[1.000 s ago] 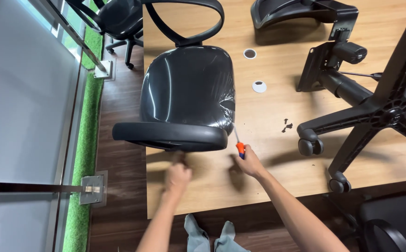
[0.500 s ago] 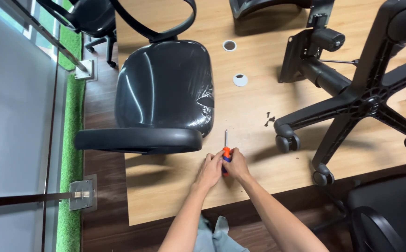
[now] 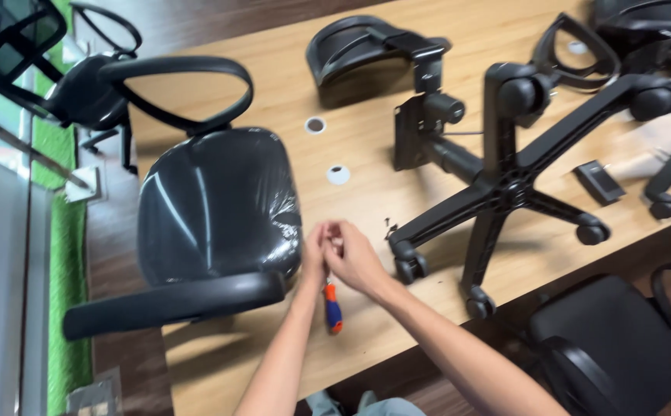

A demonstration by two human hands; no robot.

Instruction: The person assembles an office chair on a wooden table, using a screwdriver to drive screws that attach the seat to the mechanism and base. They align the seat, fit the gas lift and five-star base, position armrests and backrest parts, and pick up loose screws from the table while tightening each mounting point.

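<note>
Black plastic film wraps the chair seat [image 3: 216,208], which lies on the wooden surface [image 3: 366,131] with one armrest [image 3: 174,304] jutting toward us, so its edge sits within easy reach. We have both hands drawn together just beside that seat: the left hand [image 3: 314,248] and the right hand [image 3: 355,258] meet at the fingertips, pinching something too small to make out, likely a bit of hardware. Below them the screwdriver [image 3: 332,306], orange and blue in the handle, lies on the surface with its shaft running up under our hands; whether a finger touches it we cannot tell. A few dark screws [image 3: 389,226] rest near the right hand, close enough to pick from. To the right the five-arm wheeled base [image 3: 509,189] lies tipped on its side, casters out, well apart from the seat. Further back sit a backrest part [image 3: 366,46] and two round white discs [image 3: 338,175].
</note>
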